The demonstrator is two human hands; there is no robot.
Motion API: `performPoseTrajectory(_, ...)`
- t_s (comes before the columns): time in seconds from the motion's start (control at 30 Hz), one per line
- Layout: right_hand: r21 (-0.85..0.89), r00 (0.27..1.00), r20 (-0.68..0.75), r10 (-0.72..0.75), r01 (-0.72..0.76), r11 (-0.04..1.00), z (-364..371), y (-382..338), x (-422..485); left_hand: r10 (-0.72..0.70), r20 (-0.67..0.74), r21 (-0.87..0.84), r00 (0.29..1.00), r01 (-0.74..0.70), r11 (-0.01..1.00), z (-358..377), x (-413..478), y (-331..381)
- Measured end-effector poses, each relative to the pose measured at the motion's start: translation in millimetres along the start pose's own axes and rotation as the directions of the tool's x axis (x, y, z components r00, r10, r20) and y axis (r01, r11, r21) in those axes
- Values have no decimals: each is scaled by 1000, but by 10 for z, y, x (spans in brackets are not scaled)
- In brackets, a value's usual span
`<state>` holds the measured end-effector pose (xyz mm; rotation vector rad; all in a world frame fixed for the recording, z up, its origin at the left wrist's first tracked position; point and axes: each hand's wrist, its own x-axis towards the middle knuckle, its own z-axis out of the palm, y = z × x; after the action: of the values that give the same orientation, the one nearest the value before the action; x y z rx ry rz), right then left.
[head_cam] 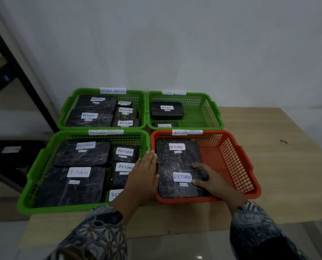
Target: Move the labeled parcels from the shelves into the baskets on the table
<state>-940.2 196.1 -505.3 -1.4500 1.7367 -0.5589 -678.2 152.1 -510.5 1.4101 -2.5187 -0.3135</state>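
Note:
Four baskets stand on the wooden table (pixel 269 166). In the near right orange basket (pixel 231 162) lie two black wrapped parcels labelled RETURN. My right hand (pixel 211 180) rests on the right edge of the nearer parcel (pixel 177 188), fingers spread over it. My left hand (pixel 144 175) lies flat, fingers together, against that parcel's left side at the basket's left rim. The other parcel (pixel 177 152) lies just behind. The near left green basket (pixel 34 184) holds several RETURN parcels.
Two more green baskets stand at the back: the left one (pixel 66 109) with several parcels, the right one (pixel 211 113) with two. A black shelf frame (pixel 21 76) stands at the left, with a dark labelled parcel (pixel 15 151) on a low shelf. A white wall is behind.

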Motion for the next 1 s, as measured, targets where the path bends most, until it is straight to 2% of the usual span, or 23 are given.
performPoseTrajectory(0.17,-36,1000,-29,10,-11,999,25,-15,5,-3,23,8,1000,3,1000,-23,-11,3)
performPoseTrajectory(0.33,-127,986,-167,11,-32,991,55,-77,-61,-12,58,56,998,9,998,-59,11,-24)
performPoseTrajectory(0.4,-195,969,-245,28,-77,978,101,-174,-114,-4,70,81,998,-2,997,-97,12,-47)
performPoseTrajectory(0.5,-374,939,-331,-94,-39,927,219,-412,-181,-1,54,92,999,-4,996,-192,-26,-97)
performPoseTrajectory(0.6,-496,933,-296,-207,34,867,412,-732,-217,-12,29,108,1000,8,994,-319,-122,-230)
performPoseTrajectory(0.73,-569,928,-221,-299,127,813,771,-1208,-227,-48,3,105,999,47,993,-524,-352,-536)
performPoseTrajectory(1.0,-592,905,-40,-423,319,740,1838,-2146,-286,-211,-88,-46,973,208,977,-1083,-1252,-1325)
